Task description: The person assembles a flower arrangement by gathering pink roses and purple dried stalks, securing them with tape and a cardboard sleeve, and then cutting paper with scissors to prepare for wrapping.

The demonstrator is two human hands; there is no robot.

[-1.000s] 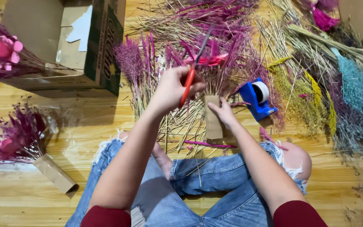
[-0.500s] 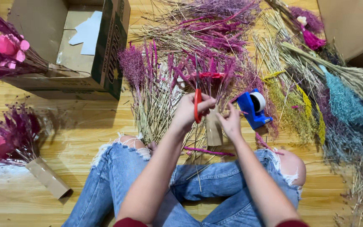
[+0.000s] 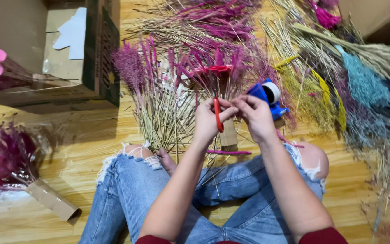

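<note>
A pair of red-handled scissors [image 3: 217, 115] is held upright in the left hand [image 3: 208, 121]. The right hand [image 3: 256, 116] is positioned just beside it, fingertips touching the left hand above a brown-paper-wrapped bundle [image 3: 228, 133] of magenta dried stems. A blue tape dispenser [image 3: 268, 97] is located behind the right hand. A cardboard box [image 3: 68, 68] is placed on the wooden floor [image 3: 86, 131], far left.

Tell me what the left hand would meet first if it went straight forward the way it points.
Probably the bunch of magenta dried grass plumes, directly beyond the left hand holding red-handled scissors; depth is unclear.
</note>
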